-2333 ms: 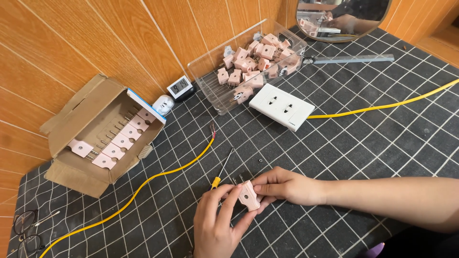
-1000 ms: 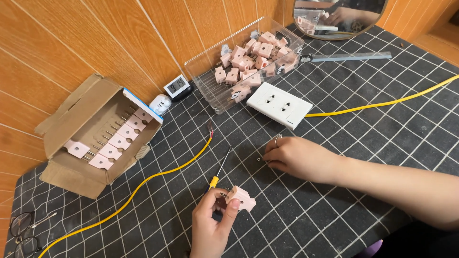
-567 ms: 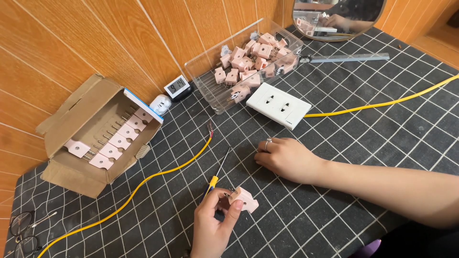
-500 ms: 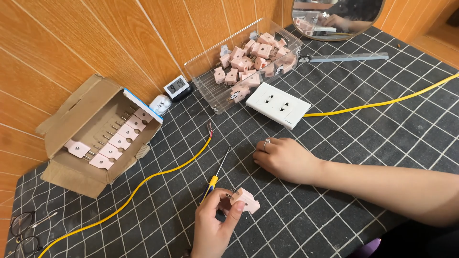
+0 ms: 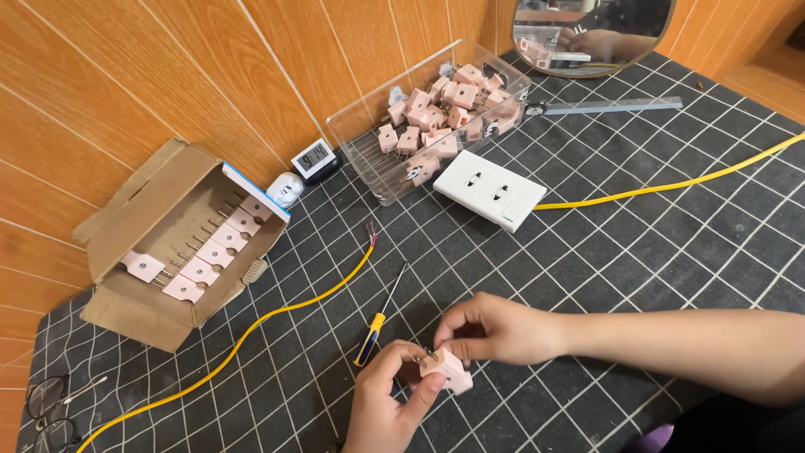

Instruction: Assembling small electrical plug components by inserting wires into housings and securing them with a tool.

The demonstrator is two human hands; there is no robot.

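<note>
My left hand (image 5: pixel 387 403) holds a small pink plug part (image 5: pixel 447 369) low in the middle of the view. My right hand (image 5: pixel 495 329) has its fingertips pinched at the top of that part, perhaps on a tiny piece too small to make out. A screwdriver (image 5: pixel 379 317) with a yellow and blue handle lies on the mat just left of my hands. A yellow wire (image 5: pixel 277 315) with a stripped end runs past it toward the lower left.
A clear tray (image 5: pixel 369 164) of several pink parts stands at the back, a white double socket plate (image 5: pixel 490 190) with a yellow cable (image 5: pixel 671 184) before it. A cardboard box (image 5: pixel 142 239) of pink parts sits left, eyeglasses (image 5: pixel 46 407) at the lower left, a mirror (image 5: pixel 587 33) and ruler (image 5: pixel 620 106) behind.
My right hand had moved away up the mat toward the socket plate; it has now come back down to the pink part. My left hand kept hold of the part throughout.
</note>
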